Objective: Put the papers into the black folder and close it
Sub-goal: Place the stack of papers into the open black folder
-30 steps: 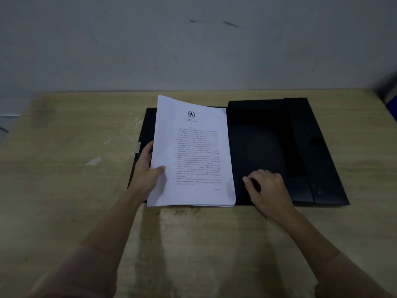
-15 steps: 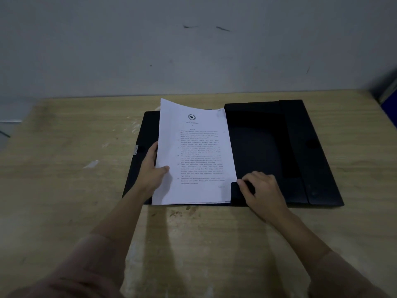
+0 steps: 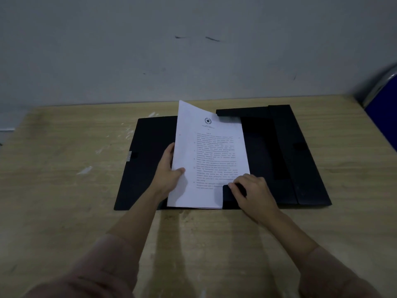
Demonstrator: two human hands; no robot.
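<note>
the black folder (image 3: pixel 141 160) lay open and flat on the wooden table (image 3: pixel 53 190), its left cover spread out toward the left and its right half, with raised flaps along the far and right edges, spread toward the right. the papers (image 3: pixel 206 160), a white stack with printed text and a round emblem near the top, sat across the middle of the folder, tilted, with the far left corner lifted and the right edge reaching over the folder's right half. the left hand (image 3: pixel 169 171) was closed on the stack's left edge, thumb on top of the page and fingers tucked underneath. the right hand (image 3: pixel 253 190) was at the near right corner of the stack, fingers curled and pinching a small black flap (image 3: pixel 227 194) at the folder's near edge, which covered the corner of the papers. both sleeves showed at the near edge of the view, a pale pinkish fabric. a grey wall (image 3: pixel 150 50) with a few dark scuffs stood behind the table, and something blue (image 3: pixel 384 117) with a metal edge stood at the far right.
</note>
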